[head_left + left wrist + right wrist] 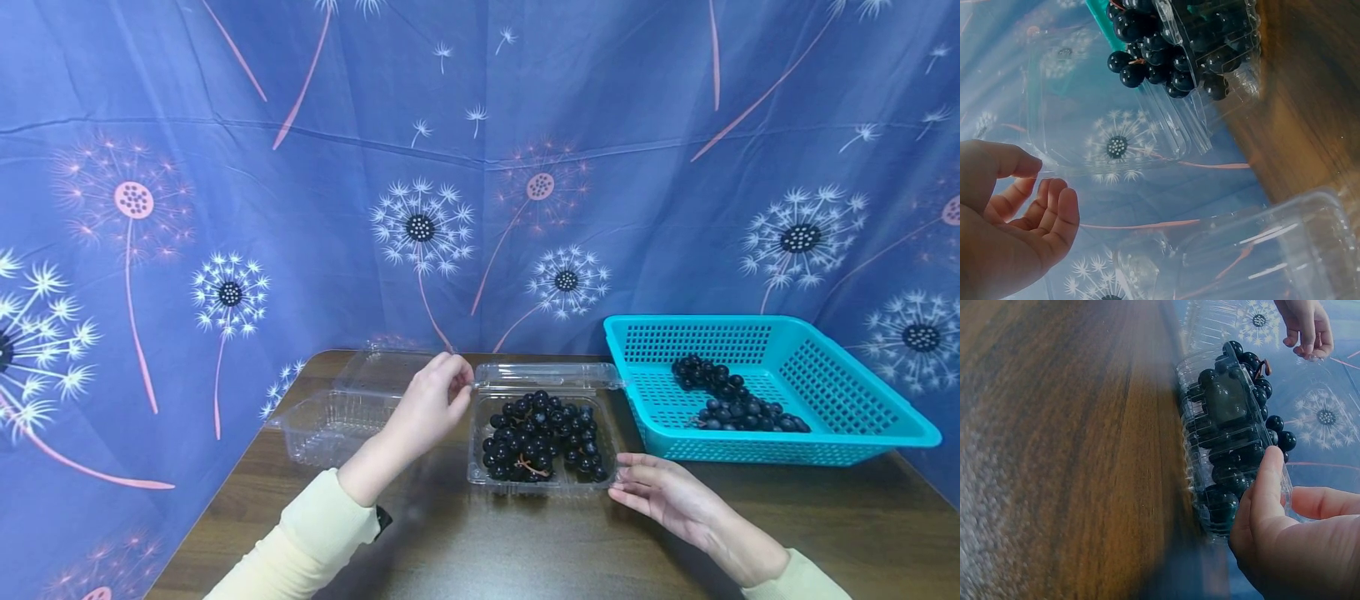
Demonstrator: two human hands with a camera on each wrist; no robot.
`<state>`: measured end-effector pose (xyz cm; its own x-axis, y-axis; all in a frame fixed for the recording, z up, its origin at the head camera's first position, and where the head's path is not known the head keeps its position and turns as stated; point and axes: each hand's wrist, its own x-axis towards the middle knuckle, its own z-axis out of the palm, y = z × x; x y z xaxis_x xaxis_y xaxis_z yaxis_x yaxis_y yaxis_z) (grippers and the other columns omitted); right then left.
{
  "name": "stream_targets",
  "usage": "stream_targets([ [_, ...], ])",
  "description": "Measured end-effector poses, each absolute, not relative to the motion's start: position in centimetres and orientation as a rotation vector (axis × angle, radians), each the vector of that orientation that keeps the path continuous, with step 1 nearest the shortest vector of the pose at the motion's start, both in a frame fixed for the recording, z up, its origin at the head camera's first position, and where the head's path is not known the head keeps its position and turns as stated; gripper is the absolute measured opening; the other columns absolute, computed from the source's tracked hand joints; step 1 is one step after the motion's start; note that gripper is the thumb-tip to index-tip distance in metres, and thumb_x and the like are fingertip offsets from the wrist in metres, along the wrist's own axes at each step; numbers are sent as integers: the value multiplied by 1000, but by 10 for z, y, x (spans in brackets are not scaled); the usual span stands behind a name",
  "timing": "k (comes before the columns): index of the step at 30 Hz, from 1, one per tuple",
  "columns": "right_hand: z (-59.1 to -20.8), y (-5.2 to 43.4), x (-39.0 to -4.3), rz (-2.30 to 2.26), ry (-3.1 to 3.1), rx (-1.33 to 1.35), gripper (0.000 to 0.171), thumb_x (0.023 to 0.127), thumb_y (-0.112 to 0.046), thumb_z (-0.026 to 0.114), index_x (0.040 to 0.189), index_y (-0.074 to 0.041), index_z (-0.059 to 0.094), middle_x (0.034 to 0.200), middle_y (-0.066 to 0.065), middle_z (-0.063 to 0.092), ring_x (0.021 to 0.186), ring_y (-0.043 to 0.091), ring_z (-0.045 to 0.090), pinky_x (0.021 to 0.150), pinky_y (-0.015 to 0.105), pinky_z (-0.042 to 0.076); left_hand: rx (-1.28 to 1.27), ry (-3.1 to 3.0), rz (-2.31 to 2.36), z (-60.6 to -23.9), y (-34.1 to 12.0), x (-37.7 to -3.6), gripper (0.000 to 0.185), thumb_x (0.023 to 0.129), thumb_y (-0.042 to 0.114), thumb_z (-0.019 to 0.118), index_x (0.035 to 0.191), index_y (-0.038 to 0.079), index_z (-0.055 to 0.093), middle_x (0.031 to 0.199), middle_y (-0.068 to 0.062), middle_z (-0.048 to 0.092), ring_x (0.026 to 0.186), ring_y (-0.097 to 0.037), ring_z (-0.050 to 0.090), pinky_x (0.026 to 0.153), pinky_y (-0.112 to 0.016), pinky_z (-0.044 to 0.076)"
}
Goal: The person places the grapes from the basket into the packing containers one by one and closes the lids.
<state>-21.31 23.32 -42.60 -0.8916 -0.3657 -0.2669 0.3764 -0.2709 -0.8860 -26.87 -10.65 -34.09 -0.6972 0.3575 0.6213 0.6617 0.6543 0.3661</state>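
Note:
A clear plastic clamshell container (476,475) sits on the table, holding a heap of black grapes (536,433) with a brown stem showing. Its clear lid (547,374) stands raised at the back. My left hand (431,398) pinches the lid's left edge between thumb and finger; the left wrist view shows the lid (1091,125) meeting those fingertips. At the container's front right corner, my right hand (667,498) grips the rim, with the wall (1194,487) between thumb and fingers in the right wrist view.
On the right stands a turquoise plastic basket (630,379) with more black grapes (742,408) inside. A second clear clamshell container (322,429), its lid open, lies to the left. Behind the wooden table (495,558) hangs a blue dandelion-print cloth (322,208).

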Motion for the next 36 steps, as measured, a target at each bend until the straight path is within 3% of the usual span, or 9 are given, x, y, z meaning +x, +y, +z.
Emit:
stream_targets([
  [11, -428, 234, -212, -2200, 1498, -30, 16, 96, -6, 49, 111, -2, 50, 99, 7, 54, 94, 16, 58, 95, 31, 49, -919, -2294, -571, -348, -108, -255, 17, 78, -3, 65, 87, 9, 57, 85, 0, 54, 77, -12, 51, 70, -25, 50],
  [20, -428, 234, -211, -2178, 1518, 7, 13, 94, -7, 50, 106, -3, 53, 96, 5, 57, 94, 15, 58, 94, 31, 50, -996, -2235, -493, -360, -109, -248, 18, 77, -4, 65, 88, 9, 59, 86, 2, 56, 81, -12, 52, 74, -24, 51],
  [36, -433, 237, -210, -2186, 1503, -58, 14, 97, -10, 48, 100, -7, 62, 94, 4, 62, 92, 13, 62, 91, 28, 51, -1054, -2220, -415, -377, -111, -236, 18, 75, -3, 63, 88, 10, 60, 85, 2, 56, 79, -11, 52, 70, -22, 49],
])
